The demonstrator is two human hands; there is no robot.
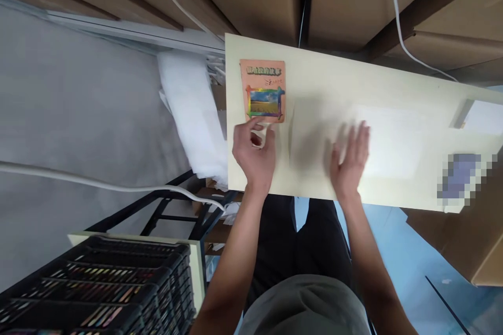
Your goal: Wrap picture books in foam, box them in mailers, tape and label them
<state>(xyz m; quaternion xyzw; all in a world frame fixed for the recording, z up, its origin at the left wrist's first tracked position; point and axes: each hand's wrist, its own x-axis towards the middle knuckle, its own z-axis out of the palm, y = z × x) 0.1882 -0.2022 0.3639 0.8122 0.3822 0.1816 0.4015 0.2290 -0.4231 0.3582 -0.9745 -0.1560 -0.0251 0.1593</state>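
Note:
A pink booklet (264, 79) with a landscape picture in a rainbow frame lies at the left end of the pale tabletop (314, 70). My left hand (257, 152) is at the booklet's lower edge, thumb and index finger curled with a gap between them; nothing shows in it. A whitish sheet (393, 141), hard to tell from the table, lies right of the booklet. Over this sheet my right hand (351, 159) is spread flat, slightly blurred, and holds nothing. Whether its palm touches the sheet I cannot tell.
At the table's right end are a white box (485, 116) and a pixelated purple-grey object (459, 177). Cardboard boxes (341, 5) stand behind the table. White wrapping material (192, 115) hangs at its left, and black crates (118, 288) sit at the lower left.

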